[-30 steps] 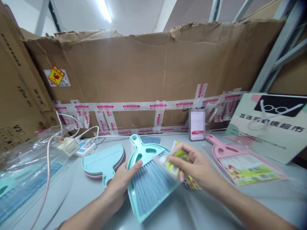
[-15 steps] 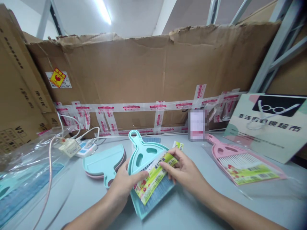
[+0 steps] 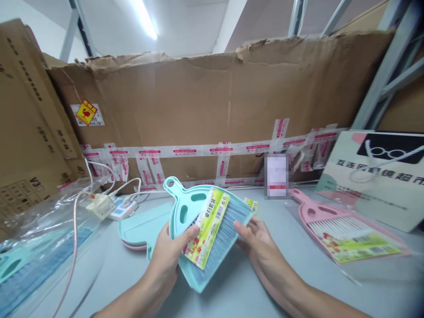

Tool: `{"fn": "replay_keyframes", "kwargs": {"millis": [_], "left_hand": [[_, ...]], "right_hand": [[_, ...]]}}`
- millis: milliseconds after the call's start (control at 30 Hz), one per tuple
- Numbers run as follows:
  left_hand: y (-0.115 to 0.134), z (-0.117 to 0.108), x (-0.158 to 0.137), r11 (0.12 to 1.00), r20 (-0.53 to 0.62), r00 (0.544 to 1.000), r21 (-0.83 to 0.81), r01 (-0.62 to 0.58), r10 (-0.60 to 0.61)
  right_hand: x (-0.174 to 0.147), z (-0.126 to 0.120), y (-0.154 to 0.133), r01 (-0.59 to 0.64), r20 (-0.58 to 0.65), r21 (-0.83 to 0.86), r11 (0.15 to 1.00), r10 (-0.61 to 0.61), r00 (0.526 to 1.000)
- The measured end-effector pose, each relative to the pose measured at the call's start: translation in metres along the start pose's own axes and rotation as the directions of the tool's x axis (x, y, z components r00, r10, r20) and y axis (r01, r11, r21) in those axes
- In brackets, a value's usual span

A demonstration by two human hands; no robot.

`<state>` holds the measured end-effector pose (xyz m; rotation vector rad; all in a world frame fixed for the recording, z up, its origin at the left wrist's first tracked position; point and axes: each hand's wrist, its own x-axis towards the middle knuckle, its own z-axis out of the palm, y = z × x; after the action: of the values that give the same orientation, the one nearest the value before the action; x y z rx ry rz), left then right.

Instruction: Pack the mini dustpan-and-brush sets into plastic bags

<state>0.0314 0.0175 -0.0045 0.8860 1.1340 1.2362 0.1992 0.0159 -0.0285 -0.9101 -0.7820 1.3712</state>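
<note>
A turquoise dustpan (image 3: 198, 286) with a matching brush (image 3: 228, 221) nested in it is held tilted above the table. A yellow-green printed card (image 3: 208, 227) lies slantwise across the brush's front. My left hand (image 3: 170, 247) grips the set by its left edge, thumb on the card's lower left corner. At the right edge, my right hand (image 3: 256, 240) pinches the dustpan, thumb in front near the blue bristles and fingers partly hidden behind. To the left lie stacked dustpans (image 3: 145, 225), turquoise over pink, partly covered by my left hand and the held set.
A pink bagged dustpan set (image 3: 347, 229) lies right, before a paper bag (image 3: 380, 176). Turquoise sets in clear plastic (image 3: 43, 247) lie left, near a power strip (image 3: 121, 207) and cables. Another card (image 3: 251, 204) rests behind my right hand. A large cardboard box (image 3: 198, 101) stands behind.
The card has turned more upright on the brush and lies flatter. My right hand has moved off the card to the dustpan's right edge. The set has turned and shifted slightly left.
</note>
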Motion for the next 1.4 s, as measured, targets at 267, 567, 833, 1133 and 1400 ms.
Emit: {"fn": "replay_keyframes", "kwargs": {"millis": [267,567,833,1133,1400], "left_hand": [[-0.007,0.008,-0.006,0.994,-0.019,0.999,0.100,-0.037,0.039],[0.024,-0.005,-0.005,0.923,0.136,0.981,0.340,-0.178,0.139],[0.113,-0.126,0.032,-0.169,0.191,0.510,0.982,-0.090,0.839],[0.111,-0.142,0.049,-0.436,0.329,0.548,0.897,0.073,0.769],[0.058,-0.051,0.019,-0.349,0.803,0.550,0.595,-0.724,0.229]], "right_hand": [[-0.016,0.010,-0.002,-0.262,0.105,0.129,0.957,0.249,0.963],[-0.012,0.006,-0.001,-0.213,0.062,0.120,0.970,0.207,0.976],[-0.006,0.003,-0.005,-0.193,0.026,0.115,0.974,0.191,0.981],[-0.004,0.003,-0.011,-0.163,0.022,0.142,0.976,0.162,0.987],[0.019,-0.012,-0.041,0.051,-0.088,0.145,0.988,-0.038,0.995]]}}
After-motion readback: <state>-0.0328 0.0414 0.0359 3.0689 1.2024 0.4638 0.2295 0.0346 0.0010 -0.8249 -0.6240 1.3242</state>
